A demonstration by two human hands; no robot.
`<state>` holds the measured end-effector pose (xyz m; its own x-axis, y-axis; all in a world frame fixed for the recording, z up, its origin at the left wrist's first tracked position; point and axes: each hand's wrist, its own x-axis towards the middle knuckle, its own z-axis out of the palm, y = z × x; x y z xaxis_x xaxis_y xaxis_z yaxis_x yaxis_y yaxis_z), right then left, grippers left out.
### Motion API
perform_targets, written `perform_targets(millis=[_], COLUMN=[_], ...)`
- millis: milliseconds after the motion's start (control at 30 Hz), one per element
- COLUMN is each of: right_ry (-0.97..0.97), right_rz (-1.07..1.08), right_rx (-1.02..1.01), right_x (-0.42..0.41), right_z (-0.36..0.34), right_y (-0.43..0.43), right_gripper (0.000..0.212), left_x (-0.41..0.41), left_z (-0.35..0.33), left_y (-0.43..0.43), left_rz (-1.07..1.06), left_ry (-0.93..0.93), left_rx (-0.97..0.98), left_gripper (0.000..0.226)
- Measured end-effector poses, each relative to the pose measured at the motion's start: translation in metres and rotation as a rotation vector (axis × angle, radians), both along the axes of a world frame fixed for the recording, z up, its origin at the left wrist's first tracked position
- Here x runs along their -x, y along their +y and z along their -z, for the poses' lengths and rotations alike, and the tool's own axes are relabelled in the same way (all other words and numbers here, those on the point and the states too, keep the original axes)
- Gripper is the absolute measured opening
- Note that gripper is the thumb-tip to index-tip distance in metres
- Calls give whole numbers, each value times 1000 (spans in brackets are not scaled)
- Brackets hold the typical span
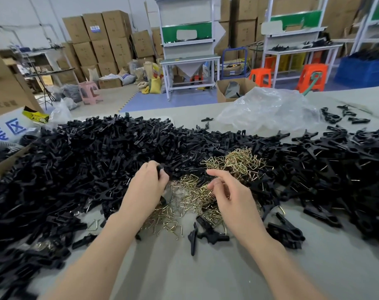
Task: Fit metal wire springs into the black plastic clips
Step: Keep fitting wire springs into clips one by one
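Wire springs (190, 191), brass-coloured, lie in a loose tangle on the table (184, 278), directly under and between the fingers of both hands. A second clump sits just beyond the right fingertips. The left hand (146, 187) has its fingers curled round one black clip (160, 169), whose ends poke out above and below the fist. The right hand (229, 195) hovers over the tangle with its index finger (218, 175) stretched forward and the others loosely bent; whether they pinch a spring I cannot tell. The heap of black plastic clips (86, 159) spreads left of, beyond and right of the fingers.

The springs look interlocked, so lifting one may drag out several. A spring pushed in askew could also flick out of the clip.

Far beyond the right fingers, a clear plastic bag (268, 109) is slumped on the table and looks nearly empty. Past the table edge, an open cardboard box (222, 92) holds something grey, and a blue crate (361, 70) holds dark parts too small to identify.
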<state>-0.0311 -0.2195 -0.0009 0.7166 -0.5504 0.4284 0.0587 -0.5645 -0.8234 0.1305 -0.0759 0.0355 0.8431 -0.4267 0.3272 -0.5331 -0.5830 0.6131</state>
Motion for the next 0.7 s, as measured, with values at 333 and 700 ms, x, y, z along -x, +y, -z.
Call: perform_targets(millis=[333, 700], right_ry=[94, -8], right_rz=[-76, -106], right_rx=[293, 175], right_x=[-2, -12], right_z=[-6, 5], right_y=[26, 27], right_gripper=[40, 36], left_x=[55, 71], left_z=[32, 28], left_y=[14, 4], left_rz=[34, 149], left_ry=[-30, -121], left_rx=[335, 377], left_gripper=[12, 23])
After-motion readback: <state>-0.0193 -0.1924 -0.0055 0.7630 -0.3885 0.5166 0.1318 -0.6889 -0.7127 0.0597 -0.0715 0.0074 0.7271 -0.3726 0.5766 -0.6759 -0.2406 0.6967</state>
